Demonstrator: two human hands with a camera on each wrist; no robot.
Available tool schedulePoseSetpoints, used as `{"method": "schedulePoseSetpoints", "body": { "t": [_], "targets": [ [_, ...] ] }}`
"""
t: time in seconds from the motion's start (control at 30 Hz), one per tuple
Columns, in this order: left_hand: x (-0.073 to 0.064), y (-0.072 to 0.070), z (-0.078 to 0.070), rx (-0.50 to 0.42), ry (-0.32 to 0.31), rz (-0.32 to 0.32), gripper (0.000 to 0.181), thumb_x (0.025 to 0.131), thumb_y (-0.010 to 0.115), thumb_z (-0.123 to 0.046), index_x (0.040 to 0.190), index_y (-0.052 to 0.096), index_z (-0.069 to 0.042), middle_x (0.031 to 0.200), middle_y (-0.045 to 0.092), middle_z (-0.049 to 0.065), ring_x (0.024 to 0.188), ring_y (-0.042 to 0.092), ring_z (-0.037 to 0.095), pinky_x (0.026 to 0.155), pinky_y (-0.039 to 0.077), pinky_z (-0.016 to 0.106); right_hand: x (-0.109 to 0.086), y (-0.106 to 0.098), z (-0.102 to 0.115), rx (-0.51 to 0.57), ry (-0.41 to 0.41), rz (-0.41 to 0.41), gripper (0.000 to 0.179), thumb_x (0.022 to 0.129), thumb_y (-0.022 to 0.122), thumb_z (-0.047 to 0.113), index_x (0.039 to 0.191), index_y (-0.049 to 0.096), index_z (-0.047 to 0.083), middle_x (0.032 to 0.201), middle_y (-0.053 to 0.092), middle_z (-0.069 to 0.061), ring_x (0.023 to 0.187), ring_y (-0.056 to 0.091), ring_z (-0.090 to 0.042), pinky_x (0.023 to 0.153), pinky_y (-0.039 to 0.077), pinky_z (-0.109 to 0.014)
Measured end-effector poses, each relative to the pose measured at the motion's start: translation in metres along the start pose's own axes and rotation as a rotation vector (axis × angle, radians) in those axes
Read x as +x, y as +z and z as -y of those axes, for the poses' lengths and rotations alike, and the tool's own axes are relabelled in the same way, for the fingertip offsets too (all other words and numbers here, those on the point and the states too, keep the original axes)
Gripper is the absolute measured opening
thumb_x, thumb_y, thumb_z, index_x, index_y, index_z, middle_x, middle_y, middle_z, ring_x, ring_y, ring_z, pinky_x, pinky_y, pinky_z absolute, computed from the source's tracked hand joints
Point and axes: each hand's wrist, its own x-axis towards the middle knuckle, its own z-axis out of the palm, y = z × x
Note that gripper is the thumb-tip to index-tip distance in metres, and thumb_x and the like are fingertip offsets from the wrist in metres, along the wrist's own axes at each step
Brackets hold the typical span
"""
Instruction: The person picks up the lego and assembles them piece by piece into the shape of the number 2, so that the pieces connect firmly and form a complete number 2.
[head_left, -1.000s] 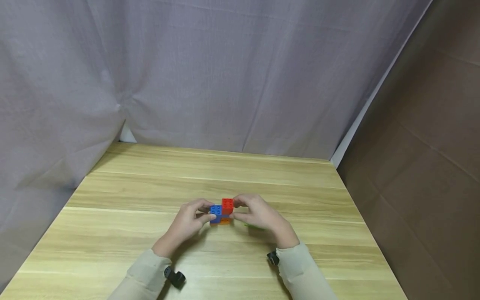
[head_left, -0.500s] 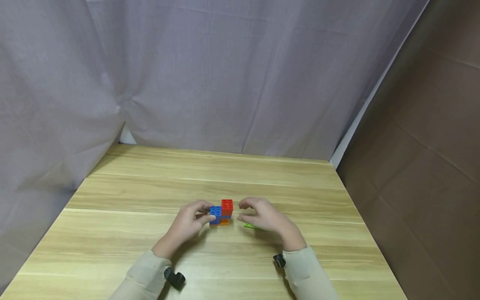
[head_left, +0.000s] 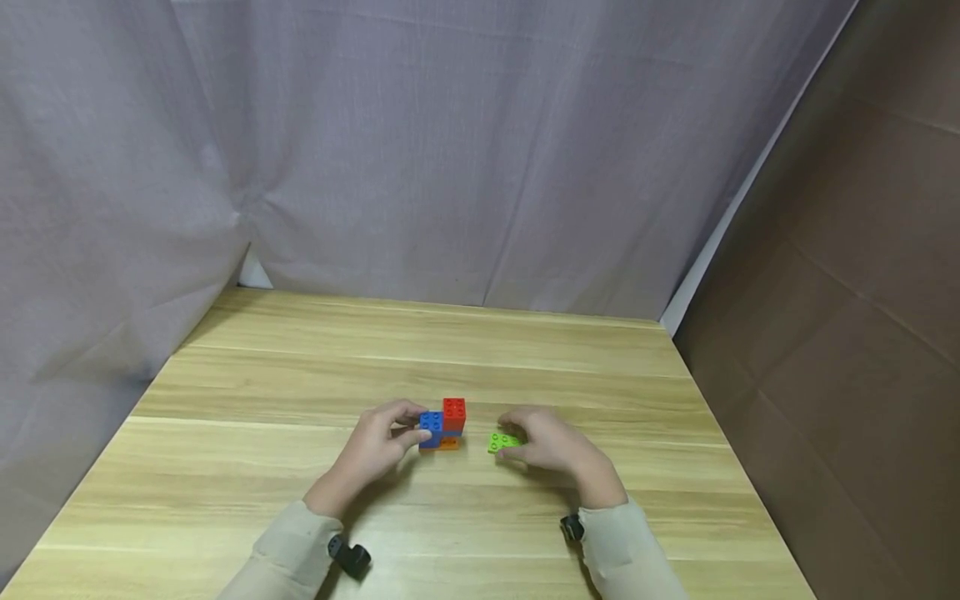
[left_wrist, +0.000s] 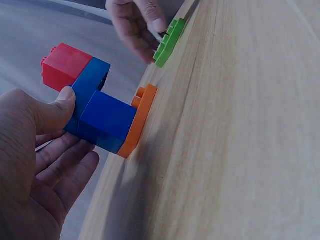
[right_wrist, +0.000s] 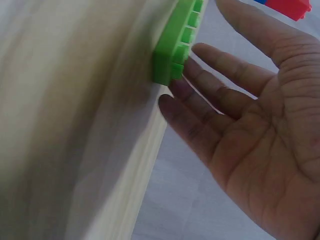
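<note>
In the head view my left hand (head_left: 378, 439) pinches a small stack of toy building bricks between thumb and fingers. Its bottom is a thin orange brick (left_wrist: 141, 116) resting on the table. Above that sits a blue brick (left_wrist: 108, 116), topped by another blue brick (left_wrist: 87, 90), where my thumb presses. A red brick (head_left: 453, 410) crowns the right end. To the right of the stack, a flat bright-green brick (head_left: 500, 442) lies studs up. My right hand (head_left: 555, 442) is over its right part, fingers loosely bent and spread around it, fingertips close to its sides.
The wood-grain table (head_left: 420, 350) reaches back to a grey curtain (head_left: 390, 150). A brown cloth panel (head_left: 840, 333) stands along the right side. Small black cameras (head_left: 349, 557) are strapped at both wrists.
My right hand has let go of the red brick and moved right and down to the green brick, which now shows more fully. My left hand keeps its hold on the stack.
</note>
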Motion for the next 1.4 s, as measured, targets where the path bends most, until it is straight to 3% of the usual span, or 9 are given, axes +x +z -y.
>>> {"method": "schedulePoseSetpoints", "body": {
  "t": [0.4, 0.67, 0.9, 1.07, 1.4],
  "targets": [
    [0.000, 0.001, -0.001, -0.006, 0.000, 0.000, 0.029, 0.087, 0.081, -0.020, 0.114, 0.070, -0.020, 0.106, 0.072, -0.006, 0.099, 0.068, 0.014, 0.088, 0.059, 0.031, -0.003, 0.003, -0.003, -0.027, 0.026, 0.031, 0.043, 0.081, 0.085, 0.025, 0.115, 0.068, 0.004, 0.112, 0.065, -0.005, 0.102, 0.060, -0.022, 0.095, 0.053, -0.044],
    [0.001, 0.002, 0.000, -0.003, 0.005, -0.003, 0.028, 0.087, 0.080, -0.020, 0.114, 0.070, -0.020, 0.105, 0.072, -0.007, 0.098, 0.068, 0.012, 0.087, 0.059, 0.030, -0.004, 0.005, -0.005, -0.029, 0.101, 0.026, 0.035, 0.081, 0.086, 0.024, 0.105, 0.067, 0.008, 0.103, 0.060, 0.000, 0.090, 0.056, -0.017, 0.084, 0.052, -0.038],
    [0.001, 0.001, 0.001, -0.013, 0.008, 0.001, 0.029, 0.087, 0.080, -0.020, 0.115, 0.070, -0.020, 0.106, 0.072, -0.006, 0.100, 0.068, 0.014, 0.088, 0.059, 0.031, -0.001, 0.005, -0.005, -0.005, 0.043, -0.003, 0.026, 0.084, 0.082, 0.021, 0.103, 0.067, 0.011, 0.096, 0.063, 0.003, 0.086, 0.058, -0.014, 0.080, 0.053, -0.037],
    [0.001, 0.001, 0.001, -0.007, 0.006, -0.001, 0.029, 0.087, 0.080, -0.021, 0.114, 0.070, -0.020, 0.106, 0.072, -0.006, 0.100, 0.068, 0.014, 0.088, 0.059, 0.031, 0.002, 0.004, -0.002, 0.006, 0.015, -0.016, 0.026, 0.088, 0.079, 0.026, 0.107, 0.067, 0.013, 0.094, 0.065, 0.006, 0.084, 0.059, -0.012, 0.076, 0.054, -0.034],
    [0.000, 0.001, -0.002, -0.020, 0.002, -0.005, 0.029, 0.087, 0.081, -0.019, 0.114, 0.071, -0.018, 0.107, 0.072, -0.004, 0.100, 0.068, 0.015, 0.087, 0.059, 0.028, 0.007, 0.002, 0.004, 0.087, -0.001, -0.036, 0.035, 0.093, 0.074, 0.023, 0.124, 0.065, 0.009, 0.113, 0.069, -0.001, 0.097, 0.065, -0.015, 0.086, 0.057, -0.035]
  ]
}}
